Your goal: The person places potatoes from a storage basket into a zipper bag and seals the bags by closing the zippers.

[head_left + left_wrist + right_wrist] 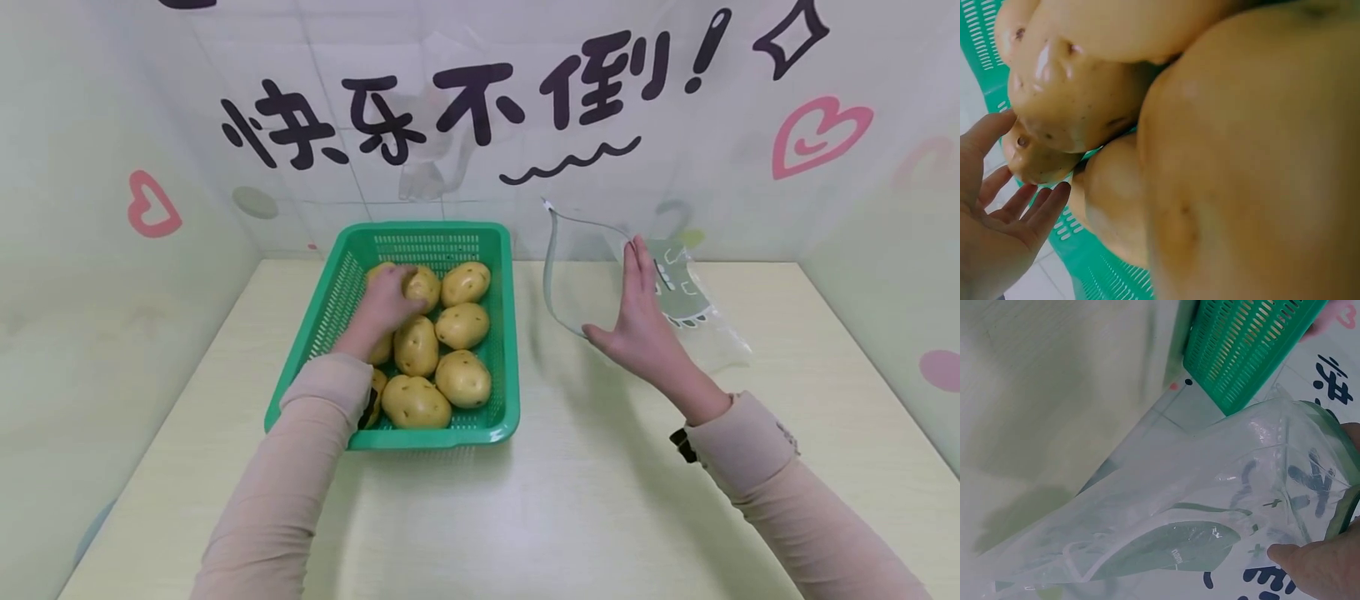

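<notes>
Over the potatoes in a green plastic basket [512,350], my left hand [390,300] reaches for a potato [423,287] near the back. Its thumb and fingers are spread around that potato's side. In the left wrist view the left hand [1004,206] has loosely bent fingers, with the thumb tip right at a potato [1066,87]. My right hand [641,325] holds a clear zip bag [585,267] by its mouth, thumb and fingers far apart at the two rims, which bow apart. In the right wrist view the bag [1210,487] hangs loose, showing a green print.
Several more potatoes [417,403] lie in the basket. It stands on a pale wooden table [525,517], left of the bag. A white wall [480,167] with black lettering rises behind, and side walls [67,250] with printed hearts and dots flank the table.
</notes>
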### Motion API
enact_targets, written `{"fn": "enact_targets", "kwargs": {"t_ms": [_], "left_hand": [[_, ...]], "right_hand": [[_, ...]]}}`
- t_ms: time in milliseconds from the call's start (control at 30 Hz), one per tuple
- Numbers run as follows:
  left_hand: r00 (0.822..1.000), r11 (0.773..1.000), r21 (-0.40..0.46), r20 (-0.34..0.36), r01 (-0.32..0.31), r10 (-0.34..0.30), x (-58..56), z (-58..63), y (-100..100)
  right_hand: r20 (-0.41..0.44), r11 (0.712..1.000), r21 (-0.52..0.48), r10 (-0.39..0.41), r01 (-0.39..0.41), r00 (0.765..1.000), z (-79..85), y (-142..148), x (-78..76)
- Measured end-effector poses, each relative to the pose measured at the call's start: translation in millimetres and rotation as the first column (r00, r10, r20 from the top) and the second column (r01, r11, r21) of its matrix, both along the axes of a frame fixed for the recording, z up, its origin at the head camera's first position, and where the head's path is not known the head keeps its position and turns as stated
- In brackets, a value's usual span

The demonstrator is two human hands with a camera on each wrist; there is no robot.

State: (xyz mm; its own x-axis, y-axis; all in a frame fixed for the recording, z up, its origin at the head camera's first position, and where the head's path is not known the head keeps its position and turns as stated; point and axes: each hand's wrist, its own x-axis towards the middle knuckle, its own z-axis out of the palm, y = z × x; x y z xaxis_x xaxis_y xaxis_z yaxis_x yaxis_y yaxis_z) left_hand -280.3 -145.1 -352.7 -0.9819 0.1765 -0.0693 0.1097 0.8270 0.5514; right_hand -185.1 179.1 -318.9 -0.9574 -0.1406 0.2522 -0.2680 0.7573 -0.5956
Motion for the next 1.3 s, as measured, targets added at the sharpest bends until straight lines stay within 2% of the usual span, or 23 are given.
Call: {"fn": "enact_targets", "kwargs": {"t_ms": [167, 633, 967, 1300], "left_hand": [[1.0, 0.999, -0.03, -0.017, -0.01, 0.01, -1.6, -3.6, 0.9], [0.999, 1.0, -0.029, -0.052, 0.001, -0.002, -3.7, -7.9, 1.4], [0.998, 0.997, 0.07, -0.045, -0.042, 0.046, -4.4, -9.8, -1.6], [0.991, 0.975, 0.185, -0.017, -0.125, 0.13, -2.1, -6.0, -3.5]], "right_hand": [[-0.004, 1.0, 0.005, -0.002, 0.002, 1.0, -1.3, 0.0, 0.2], [-0.004, 1.0, -0.001, -0.008, 0.008, 1.0, -4.1, 1.1, -0.1], [0.002, 1.0, -0.001, -0.011, 0.011, 1.0, -4.4, 2.3, 0.2], [-0.009, 1.0, -0.003, -0.014, 0.014, 1.0, -4.7, 3.5, 0.8]]}}
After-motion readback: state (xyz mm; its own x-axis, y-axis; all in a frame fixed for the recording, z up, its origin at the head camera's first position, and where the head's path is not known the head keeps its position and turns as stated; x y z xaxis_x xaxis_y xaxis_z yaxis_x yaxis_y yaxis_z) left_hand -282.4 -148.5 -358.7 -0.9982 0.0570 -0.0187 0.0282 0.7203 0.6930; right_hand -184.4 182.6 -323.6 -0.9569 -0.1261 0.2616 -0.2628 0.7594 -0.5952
